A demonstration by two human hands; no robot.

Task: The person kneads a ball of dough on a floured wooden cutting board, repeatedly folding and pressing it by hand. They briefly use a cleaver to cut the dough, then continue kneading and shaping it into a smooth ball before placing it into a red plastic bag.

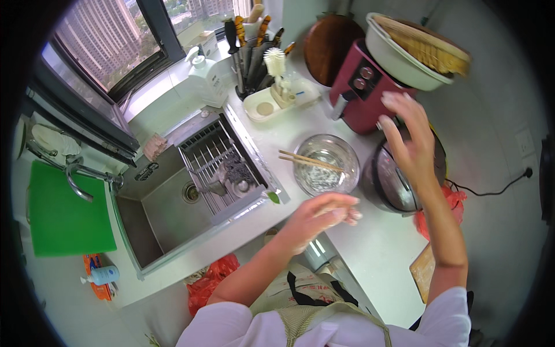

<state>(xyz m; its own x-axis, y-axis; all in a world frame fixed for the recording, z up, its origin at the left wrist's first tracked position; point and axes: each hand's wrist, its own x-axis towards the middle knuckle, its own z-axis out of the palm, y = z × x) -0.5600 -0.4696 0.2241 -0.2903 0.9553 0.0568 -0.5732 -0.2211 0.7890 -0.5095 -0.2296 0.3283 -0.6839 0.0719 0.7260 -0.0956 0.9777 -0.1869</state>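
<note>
My left hand (323, 217) is raised in front of a glass bowl (321, 182), its fingers bent and dusted with a white substance; it holds nothing visible. A pair of wooden chopsticks (305, 159) lies across that bowl, which has white residue inside. Over the dark rice cooker (381, 178) reaches my right hand (409, 134), empty, with fingers apart and whitish fingertips, near the front of a red air fryer (353, 110). On top of the air fryer rests a white basin (394, 54) with a woven bamboo piece (420, 43) in it.
At left is a steel sink (169, 225) with a drying rack (208, 173), a faucet (78, 182) and a green cutting board (69, 212). Behind stand a soap dispenser (208, 82), a knife block (253, 65) and a brush (275, 63) in a tray (256, 113). A wooden board (421, 271) lies at right.
</note>
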